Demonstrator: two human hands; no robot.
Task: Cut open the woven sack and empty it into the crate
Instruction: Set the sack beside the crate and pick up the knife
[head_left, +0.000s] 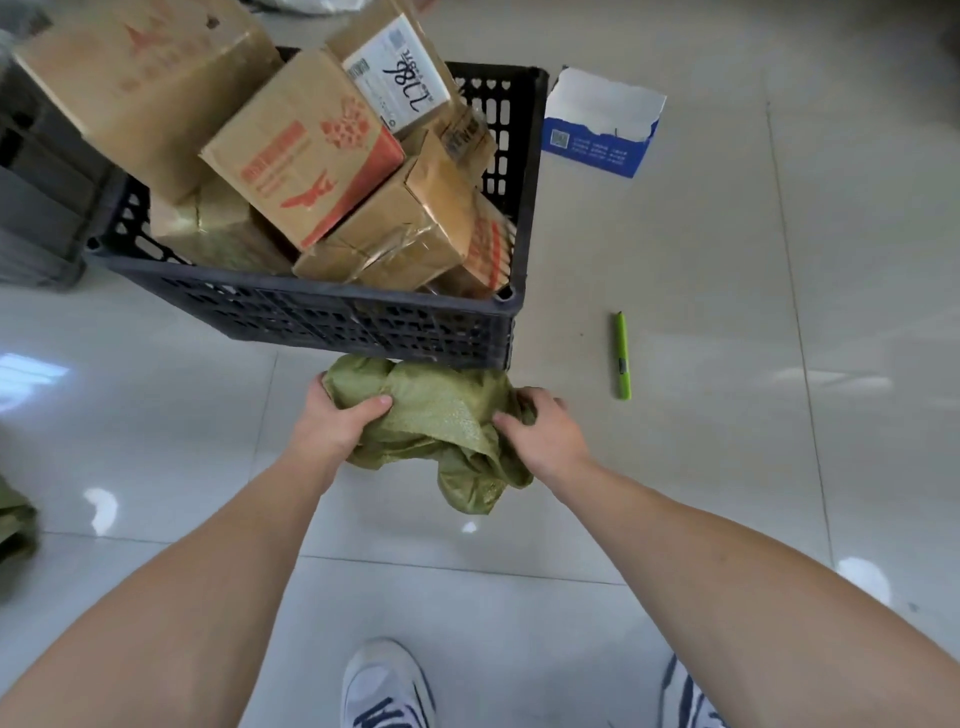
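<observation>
Green woven sack (436, 426), limp and bunched, is gripped at each end by the left hand (332, 421) and right hand (545, 431) just before the black crate (322, 312), which is heaped with cardboard boxes (306, 156), so emptying appears done, the green cutter (622, 356) lying on the floor.

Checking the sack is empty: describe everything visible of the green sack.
The green sack is thin, shiny woven plastic, limp and crumpled into a bundle, apparently empty. It is held before the near wall of the black crate. The left hand grips its left end, the right hand its right; loose folds hang below.
</observation>
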